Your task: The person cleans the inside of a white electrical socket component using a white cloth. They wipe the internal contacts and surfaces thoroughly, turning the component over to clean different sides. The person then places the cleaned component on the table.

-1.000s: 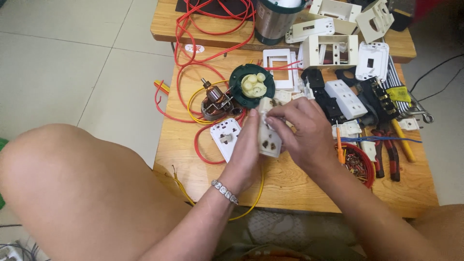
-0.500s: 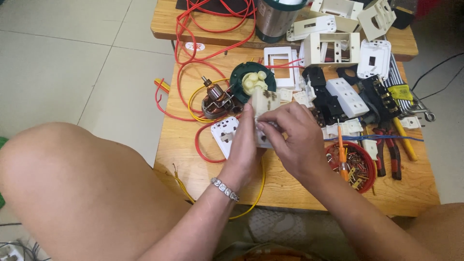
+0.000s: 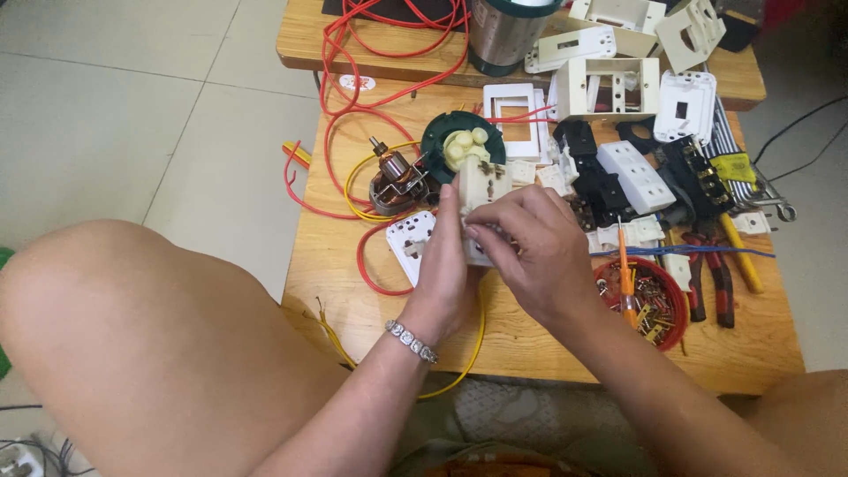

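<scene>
Head view: both hands meet over the middle of the wooden table [image 3: 530,353]. The left hand [image 3: 442,265] grips a cream plastic socket part [image 3: 480,190] from its left side, thumb pointing up along the edge and the other fingers wrapped behind it. The right hand [image 3: 530,252] comes in from the right, its fingers curled and pressed together on the lower half of the same part; what the fingertips pinch there is hidden, perhaps a small piece.

Just left of the left fingers lies a white socket faceplate [image 3: 408,243], beyond it a copper-wound motor armature [image 3: 393,181]. Above the fingertips sits a dark green round base [image 3: 459,146]. Right of the right hand, a red bowl of small metal parts [image 3: 654,305] with an orange screwdriver [image 3: 624,269] across it.
</scene>
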